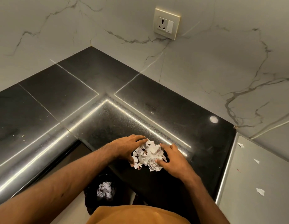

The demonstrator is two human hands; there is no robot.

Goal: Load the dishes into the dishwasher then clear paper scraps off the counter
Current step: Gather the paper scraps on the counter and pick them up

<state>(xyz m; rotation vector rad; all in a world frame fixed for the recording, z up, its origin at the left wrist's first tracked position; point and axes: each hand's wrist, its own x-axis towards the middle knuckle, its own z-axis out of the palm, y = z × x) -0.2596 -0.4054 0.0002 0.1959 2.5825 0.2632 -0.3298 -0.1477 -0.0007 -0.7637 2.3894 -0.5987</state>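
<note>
There you were at the counter (164, 113), both hands down on the heap of paper scraps (148, 155), which sat close to the front edge, out from the inside corner. Your left hand (128, 149) lay spread along the heap's left side, fingers long and only gently bent, thumb reaching toward you past the scraps. It was touching them, not clenched on them. Your right hand (172, 160) mirrored it on the right side, fingers splayed, thumb resting on the paper. The heap was cupped between the two!

Below the front edge stood a dark bin (92, 189) with a crumpled wad of paper (105, 191) inside. A few stray scraps (260, 191) lay on the pale grey surface (247, 178) just beyond the counter's right edge, and tiny flecks (23, 136) dotted the counter's left stretch. A wall socket (166, 23) sat on the marble wall above the back edge.
</note>
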